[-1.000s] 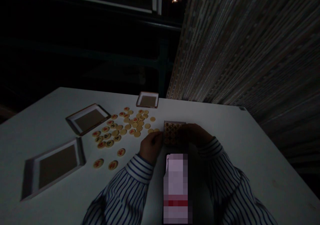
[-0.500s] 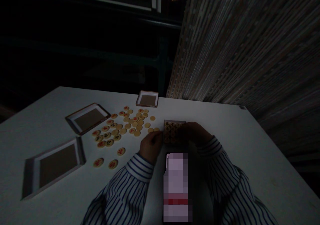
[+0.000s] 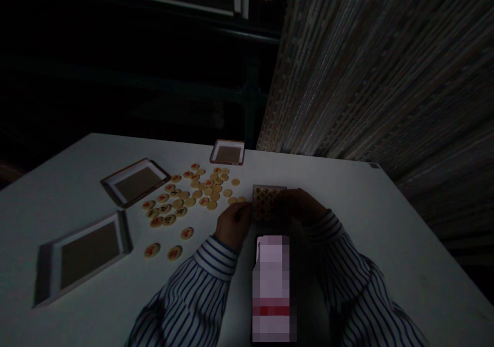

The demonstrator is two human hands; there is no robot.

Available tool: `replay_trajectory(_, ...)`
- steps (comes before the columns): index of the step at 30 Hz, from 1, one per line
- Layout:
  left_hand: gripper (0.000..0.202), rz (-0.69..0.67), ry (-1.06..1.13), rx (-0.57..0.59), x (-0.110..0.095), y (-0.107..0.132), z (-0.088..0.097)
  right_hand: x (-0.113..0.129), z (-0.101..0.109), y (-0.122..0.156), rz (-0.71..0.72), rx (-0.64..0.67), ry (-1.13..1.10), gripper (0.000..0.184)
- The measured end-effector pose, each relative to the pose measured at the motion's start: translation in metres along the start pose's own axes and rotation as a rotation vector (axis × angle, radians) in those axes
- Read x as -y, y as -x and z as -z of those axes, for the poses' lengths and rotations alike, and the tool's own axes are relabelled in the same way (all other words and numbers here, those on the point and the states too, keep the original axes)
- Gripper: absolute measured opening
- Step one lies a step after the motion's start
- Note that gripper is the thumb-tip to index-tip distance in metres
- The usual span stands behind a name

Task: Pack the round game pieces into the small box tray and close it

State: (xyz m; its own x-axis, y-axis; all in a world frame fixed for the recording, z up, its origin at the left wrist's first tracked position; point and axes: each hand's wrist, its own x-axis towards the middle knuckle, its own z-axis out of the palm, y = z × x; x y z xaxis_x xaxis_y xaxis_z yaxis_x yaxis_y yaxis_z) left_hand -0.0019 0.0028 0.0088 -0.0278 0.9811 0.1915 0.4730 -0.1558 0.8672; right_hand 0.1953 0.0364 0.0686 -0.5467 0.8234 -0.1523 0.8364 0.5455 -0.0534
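Head view, dim. I have the small box, filled with round pieces, between both hands on the white table. Left hand: fingers curled at the box's left side; cannot tell how tightly closed or whether gripping. Right hand: bent over the right side, fingertips in shadow; opening and hold cannot be told. Leftward, scattered discs crowd near the box, with open trays around them. Rightward, tabletop runs wide to its slanting edge. A blurred-out device sits just nearer me.
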Motion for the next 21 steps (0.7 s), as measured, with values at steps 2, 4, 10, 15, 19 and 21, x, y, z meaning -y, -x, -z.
replay_trajectory(2, 0.027, 0.004, 0.009, 0.004, -0.0010, 0.0003, 0.0004, -0.0006, 0.0000, -0.0001, 0.010, -0.002, -0.014, 0.016)
replay_trajectory(4, 0.028, 0.007, 0.015, 0.011, -0.0020, 0.0006, 0.0009, -0.0004, 0.0005, 0.0000, 0.001, 0.008, -0.025, 0.017)
replay_trajectory(10, 0.028, 0.012, -0.014, 0.023, -0.0024, 0.0003, 0.0018, 0.0030, 0.0041, 0.0011, 0.005, 0.023, -0.016, 0.019)
replay_trajectory(15, 0.027, 0.000, -0.035, 0.018, 0.0007, -0.0004, 0.0009, 0.0033, 0.0048, 0.0014, 0.009, 0.011, -0.002, 0.019)
replay_trajectory(19, 0.027, -0.011, -0.031, 0.006, 0.0019, -0.0002, 0.0000, 0.0011, 0.0012, -0.0001, 0.002, 0.021, 0.006, 0.020)
replay_trajectory(21, 0.026, -0.020, -0.037, 0.000, 0.0020, -0.0001, -0.0003, 0.0006, 0.0004, -0.0008, -0.010, 0.032, 0.007, 0.021)
